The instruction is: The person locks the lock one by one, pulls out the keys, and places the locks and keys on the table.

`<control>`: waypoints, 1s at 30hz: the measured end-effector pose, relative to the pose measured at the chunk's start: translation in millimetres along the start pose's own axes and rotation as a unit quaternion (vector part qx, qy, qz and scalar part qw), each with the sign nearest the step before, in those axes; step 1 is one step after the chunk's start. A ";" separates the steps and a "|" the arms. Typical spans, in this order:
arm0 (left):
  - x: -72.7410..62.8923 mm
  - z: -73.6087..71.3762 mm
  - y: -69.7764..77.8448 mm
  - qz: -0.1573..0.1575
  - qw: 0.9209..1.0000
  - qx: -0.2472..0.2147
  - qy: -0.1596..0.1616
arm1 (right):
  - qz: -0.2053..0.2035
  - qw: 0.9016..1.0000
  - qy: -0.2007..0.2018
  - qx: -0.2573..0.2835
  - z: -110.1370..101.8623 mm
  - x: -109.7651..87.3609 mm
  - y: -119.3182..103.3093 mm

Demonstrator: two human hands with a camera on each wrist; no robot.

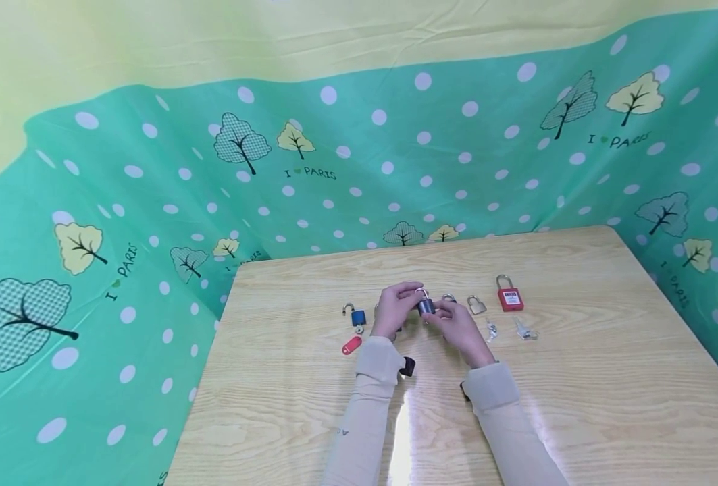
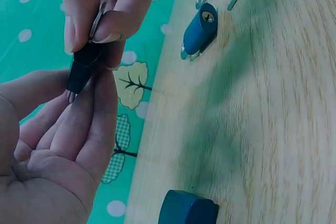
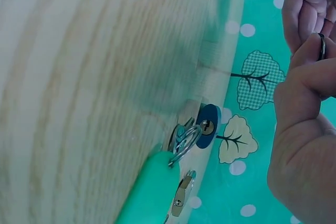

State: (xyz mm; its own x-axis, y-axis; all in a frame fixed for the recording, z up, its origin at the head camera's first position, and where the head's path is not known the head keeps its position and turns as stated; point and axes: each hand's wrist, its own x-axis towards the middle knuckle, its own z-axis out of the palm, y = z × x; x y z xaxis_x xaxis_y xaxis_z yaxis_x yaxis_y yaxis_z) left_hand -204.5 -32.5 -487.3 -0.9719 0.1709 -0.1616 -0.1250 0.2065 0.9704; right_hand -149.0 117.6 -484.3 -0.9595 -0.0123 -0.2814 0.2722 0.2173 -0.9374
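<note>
Both hands meet in the air over the table around a dark padlock [image 1: 426, 307]. My left hand [image 1: 393, 310] grips it at the shackle end; in the left wrist view the thumb and fingers close around the dark body [image 2: 84, 69]. My right hand [image 1: 458, 329] is at the opposite end. There its thumb and finger pinch a thin metal key [image 2: 98, 20] against the padlock, most of it hidden by the fingers. Just past the hands lies a blue padlock [image 2: 200, 31], its keyhole showing.
A blue padlock [image 1: 359, 318] with raised shackle and a red key tag [image 1: 352, 345] lie left. Rightward are a brass padlock [image 1: 476, 306], a red padlock [image 1: 510, 299] and loose keys [image 1: 524, 330]. A green key tag [image 3: 149, 192] lies close in the right wrist view.
</note>
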 end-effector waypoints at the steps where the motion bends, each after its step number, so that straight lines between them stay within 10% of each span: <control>1: 0.1 0.1 0.4 -0.001 1.000 0.000 0.001 | 0.000 1.000 0.001 0.004 0.0 0.0 0.3; 21: 3.8 1.0 1.3 0.026 0.995 -0.096 0.019 | 0.005 0.999 -0.024 0.041 4.5 -0.3 14.4; 30: 3.9 -1.4 1.7 0.025 0.998 -0.060 0.006 | -0.008 0.999 -0.015 0.052 7.2 -4.0 13.8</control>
State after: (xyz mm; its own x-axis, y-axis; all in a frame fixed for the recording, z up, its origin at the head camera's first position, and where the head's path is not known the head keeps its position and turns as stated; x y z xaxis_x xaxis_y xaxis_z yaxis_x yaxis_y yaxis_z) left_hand -208.7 -32.9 -486.1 -0.9797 0.1668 -0.1114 -0.0990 0.0812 0.9918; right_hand -140.8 113.7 -497.6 -0.9613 -0.0445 -0.2717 0.2652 0.1151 -0.9573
